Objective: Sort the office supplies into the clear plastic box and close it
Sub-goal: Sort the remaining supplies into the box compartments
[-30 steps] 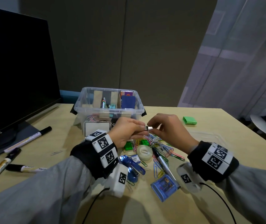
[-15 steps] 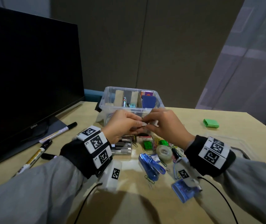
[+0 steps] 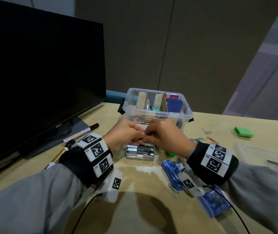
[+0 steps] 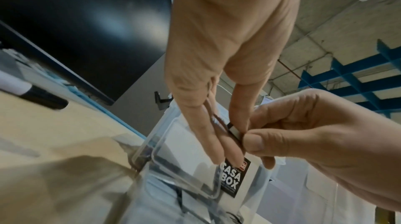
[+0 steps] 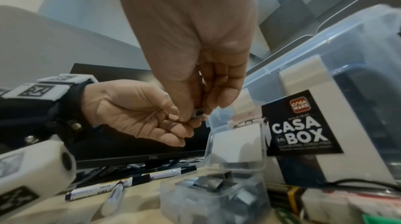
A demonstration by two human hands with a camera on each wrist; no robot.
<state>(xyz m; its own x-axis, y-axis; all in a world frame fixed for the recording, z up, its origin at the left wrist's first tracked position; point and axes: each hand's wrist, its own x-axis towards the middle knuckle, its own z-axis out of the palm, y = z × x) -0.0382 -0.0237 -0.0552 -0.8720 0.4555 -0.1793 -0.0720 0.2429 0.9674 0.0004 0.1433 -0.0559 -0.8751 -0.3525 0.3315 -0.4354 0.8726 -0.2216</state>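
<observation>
Your left hand (image 3: 125,135) and right hand (image 3: 166,135) meet fingertip to fingertip, both pinching one small metal strip of staples (image 4: 234,130). Directly beneath lies the small open case of staples (image 3: 140,153). Just beyond stands the clear plastic box (image 3: 157,114), lid off.

Both hands have moved away from the pile of paper clips. The left hand (image 3: 124,135) and right hand (image 3: 166,135) now meet over the small clear case of staples (image 3: 140,152), at 6 o'clock from the clear plastic box (image 3: 156,114), together pinching a small silver piece (image 4: 234,130).
</observation>
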